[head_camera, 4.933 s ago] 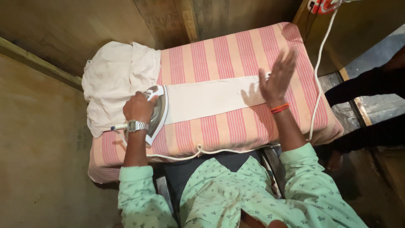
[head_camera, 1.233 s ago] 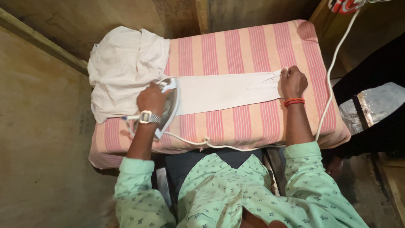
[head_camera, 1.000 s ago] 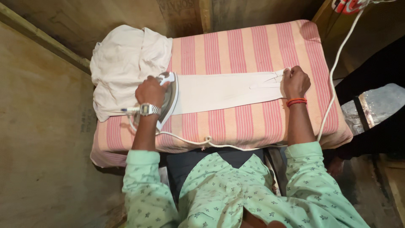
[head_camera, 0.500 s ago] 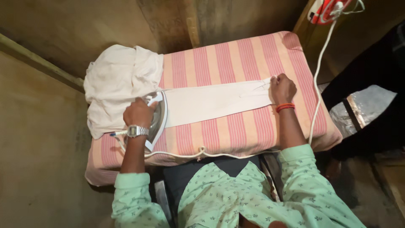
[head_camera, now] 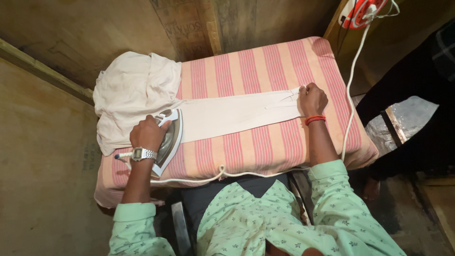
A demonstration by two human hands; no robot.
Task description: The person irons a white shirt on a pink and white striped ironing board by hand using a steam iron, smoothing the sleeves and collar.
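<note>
A cream garment lies on a pink-and-cream striped ironing pad (head_camera: 265, 61). Its long flat part (head_camera: 237, 114) stretches across the middle, and the rest is bunched (head_camera: 128, 90) at the left end. My left hand (head_camera: 148, 134) grips the handle of a white and grey clothes iron (head_camera: 168, 144), which rests at the left end of the flat part. My right hand (head_camera: 311, 98) is closed on the right end of that part, holding it down. A metal watch is on my left wrist and an orange band on my right.
The iron's white cord (head_camera: 350, 95) runs along the pad's near edge and up the right side to an orange and white socket box (head_camera: 360, 12). Wooden walls close in at the left and back. A person in dark clothes (head_camera: 426, 95) stands at the right.
My right hand went from open and raised to closed on the cloth's right end. The iron has shifted only slightly near the left end of the flat part.
</note>
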